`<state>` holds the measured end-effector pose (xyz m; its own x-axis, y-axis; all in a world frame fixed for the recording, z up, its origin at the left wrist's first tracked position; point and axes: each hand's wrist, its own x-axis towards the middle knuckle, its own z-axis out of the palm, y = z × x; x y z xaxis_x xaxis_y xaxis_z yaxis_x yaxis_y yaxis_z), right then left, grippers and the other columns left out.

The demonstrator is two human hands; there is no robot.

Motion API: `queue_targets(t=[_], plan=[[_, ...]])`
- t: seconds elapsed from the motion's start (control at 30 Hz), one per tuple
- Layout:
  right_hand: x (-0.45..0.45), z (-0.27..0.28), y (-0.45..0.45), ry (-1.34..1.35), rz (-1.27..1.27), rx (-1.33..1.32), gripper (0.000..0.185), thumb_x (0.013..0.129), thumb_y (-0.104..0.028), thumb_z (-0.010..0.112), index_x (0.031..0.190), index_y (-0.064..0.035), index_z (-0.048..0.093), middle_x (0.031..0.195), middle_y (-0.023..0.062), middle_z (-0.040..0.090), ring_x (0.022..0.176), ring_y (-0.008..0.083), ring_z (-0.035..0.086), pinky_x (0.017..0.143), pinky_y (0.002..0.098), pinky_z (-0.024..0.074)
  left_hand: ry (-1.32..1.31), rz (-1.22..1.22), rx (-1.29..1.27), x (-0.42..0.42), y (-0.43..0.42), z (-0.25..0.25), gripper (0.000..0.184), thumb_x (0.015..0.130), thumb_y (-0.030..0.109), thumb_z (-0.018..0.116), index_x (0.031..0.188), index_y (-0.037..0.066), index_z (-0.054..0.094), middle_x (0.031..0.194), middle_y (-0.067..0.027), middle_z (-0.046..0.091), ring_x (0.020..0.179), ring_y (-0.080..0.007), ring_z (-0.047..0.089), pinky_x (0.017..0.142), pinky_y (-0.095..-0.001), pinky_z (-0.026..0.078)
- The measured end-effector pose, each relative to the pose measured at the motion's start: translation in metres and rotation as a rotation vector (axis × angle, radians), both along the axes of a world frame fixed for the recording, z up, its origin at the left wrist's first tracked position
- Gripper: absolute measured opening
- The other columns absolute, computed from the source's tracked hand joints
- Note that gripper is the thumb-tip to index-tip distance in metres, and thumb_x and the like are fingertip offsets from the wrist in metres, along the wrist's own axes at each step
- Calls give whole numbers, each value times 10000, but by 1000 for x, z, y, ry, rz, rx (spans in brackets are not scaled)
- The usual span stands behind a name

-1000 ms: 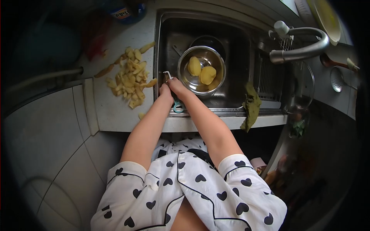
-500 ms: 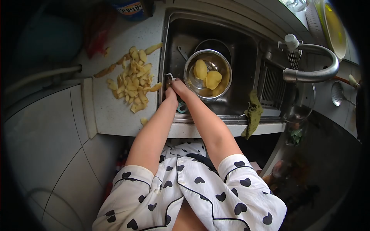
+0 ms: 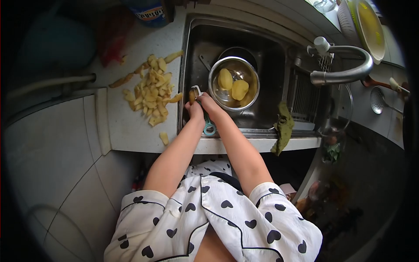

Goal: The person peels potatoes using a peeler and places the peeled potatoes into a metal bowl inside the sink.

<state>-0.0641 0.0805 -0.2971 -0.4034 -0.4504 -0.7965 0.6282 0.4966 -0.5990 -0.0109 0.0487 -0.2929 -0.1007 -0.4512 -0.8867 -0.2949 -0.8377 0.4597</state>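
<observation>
Over the sink's left edge, my left hand (image 3: 195,110) is closed around a brown-skinned potato (image 3: 192,96), of which only the upper part shows. Beside it my right hand (image 3: 208,105) grips a peeler (image 3: 209,128) with a white head at the potato and a teal looped handle end pointing toward me. Two peeled yellow potatoes (image 3: 225,79) lie in a round metal bowl (image 3: 256,89) in the sink, just right of my hands. On the counter (image 3: 118,131) to the left is a heap of potato peelings (image 3: 150,89).
A curved faucet (image 3: 342,76) reaches over the sink (image 3: 270,48) from the right. A green cloth (image 3: 284,129) hangs over its front edge. A dark pan (image 3: 238,52) sits behind the bowl. At the back left stands a blue container (image 3: 150,13).
The camera view has shifted slightly. My hands have parted a little, and more of the potato and of the peeler's teal end shows. The two potatoes in the bowl have stayed put.
</observation>
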Motion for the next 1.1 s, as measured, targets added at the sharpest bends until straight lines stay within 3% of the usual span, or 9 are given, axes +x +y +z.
queue_targets(t=[0.13,0.3,0.53,0.63,0.67,0.73,0.87,0.93,1.1], plan=[[-1,58,0,26,-24,-50,299,859,-156,437,1112,-10,499,1061,134,559,1001,224,518,905,337,380,72,16,-48,0,3,24,383,910,262,442,1249,108,350,1252,-81,439,1166,-194,418,982,-340,333],[-11,147,7,-36,-134,-223,254,894,-161,442,1114,-51,506,1055,73,554,975,154,525,860,284,409,361,-43,-51,5,-5,85,623,891,208,472,1416,76,164,1356,-134,376,1210,-236,429,987,-339,351],[-2,239,13,70,-76,-352,235,915,-201,481,1093,-60,540,1001,19,550,895,88,500,786,232,407,636,-214,-424,37,-47,161,604,853,291,652,1292,27,332,1223,-106,446,1137,-188,450,966,-316,363],[9,269,2,95,-16,-409,214,925,-193,480,1077,-51,532,1009,22,553,908,83,511,774,230,427,953,-184,-143,54,-78,173,456,881,321,606,1237,72,467,1167,-50,550,1067,-149,532,882,-315,446],[13,273,-2,138,27,-443,199,929,-182,477,1065,-45,528,998,26,557,902,85,522,764,235,436,913,-172,-123,59,-86,177,495,920,475,457,1248,104,480,1216,-55,565,1037,-152,567,852,-300,471],[15,275,-15,224,119,-514,171,938,-161,470,1041,-33,518,976,35,566,889,88,543,745,244,455,1080,-195,118,72,-109,198,507,876,536,504,1171,124,509,1074,-40,591,955,-145,576,830,-289,475],[31,294,-40,659,560,-337,203,953,-209,481,951,-6,482,725,80,579,678,160,589,599,278,460,970,-135,115,93,-120,242,538,875,604,436,1141,144,518,1006,-20,597,861,-130,576,688,-290,490],[44,304,-48,1129,751,-177,260,926,-278,476,904,-20,504,770,195,617,749,345,618,644,430,463,884,-86,77,97,-125,247,548,879,632,373,1091,159,550,950,-5,610,803,-129,580,632,-277,471],[59,296,-68,1361,854,-127,246,904,-298,480,900,-58,529,746,169,628,741,376,607,649,461,465,800,-81,73,110,-136,236,553,861,652,357,1018,171,580,879,8,617,736,-127,577,571,-253,453]])
